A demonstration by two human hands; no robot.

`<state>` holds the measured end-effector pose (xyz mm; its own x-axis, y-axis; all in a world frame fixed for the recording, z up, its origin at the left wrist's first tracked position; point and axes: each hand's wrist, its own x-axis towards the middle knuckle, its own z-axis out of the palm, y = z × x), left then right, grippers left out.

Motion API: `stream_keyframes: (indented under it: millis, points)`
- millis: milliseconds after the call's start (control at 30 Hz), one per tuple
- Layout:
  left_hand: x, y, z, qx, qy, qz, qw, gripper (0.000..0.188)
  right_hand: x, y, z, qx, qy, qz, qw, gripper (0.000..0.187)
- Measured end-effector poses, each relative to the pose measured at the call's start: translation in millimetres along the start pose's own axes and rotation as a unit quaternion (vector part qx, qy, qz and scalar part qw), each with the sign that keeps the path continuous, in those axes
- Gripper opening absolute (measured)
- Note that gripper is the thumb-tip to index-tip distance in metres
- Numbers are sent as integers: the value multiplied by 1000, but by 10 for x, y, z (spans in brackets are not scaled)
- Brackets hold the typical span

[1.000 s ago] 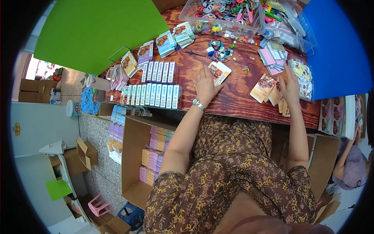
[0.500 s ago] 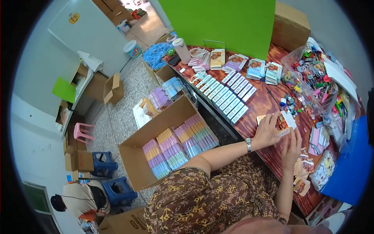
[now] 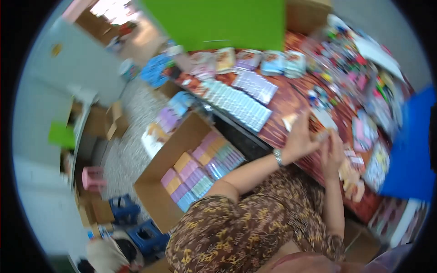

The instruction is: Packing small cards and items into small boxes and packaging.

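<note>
A small flat printed carton (image 3: pixel 324 119) with a white panel lies at the table's edge between my hands. My left hand (image 3: pixel 298 143), a metal watch at its wrist, reaches over its left side, thumb stretched toward the right hand. My right hand (image 3: pixel 332 154) has its fingers bent together at the carton's near end, where the fingertips of both hands meet. Blur and the fingers hide part of the carton. Left of them stand rows of small narrow boxes (image 3: pixel 236 102), white-green and lilac. Loose printed cards (image 3: pixel 353 177) lie beside my right wrist.
Stacks of flat printed cartons (image 3: pixel 273 63) line the table's far side. A heap of colourful trinkets (image 3: pixel 346 68) fills the back right, near a blue panel (image 3: pixel 409 154). Left of me, a large cardboard box (image 3: pixel 152 182) holds wrapped packs. Blue stools (image 3: pixel 148 234) and a bending person (image 3: pixel 107 255) are lower left.
The whole view has shifted and blurred. My fingertips have come together at the carton's near end; before, my left hand lay flatter across it and the hands were further apart.
</note>
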<state>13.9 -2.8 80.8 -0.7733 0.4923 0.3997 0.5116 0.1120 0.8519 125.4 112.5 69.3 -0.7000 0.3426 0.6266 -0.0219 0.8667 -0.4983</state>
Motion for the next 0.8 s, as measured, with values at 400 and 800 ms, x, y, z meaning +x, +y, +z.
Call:
stream_keyframes:
  millis: [400, 800]
  points:
    - [-45, 28, -37, 52, 36, 135, 989, 83, 154, -290, -88, 42, 57, -25, 997, 37]
    - [-112, 36, -80, 125, -12, 210, 970, 74, 286, -275, -283, 413, 43, 320, 852, 25]
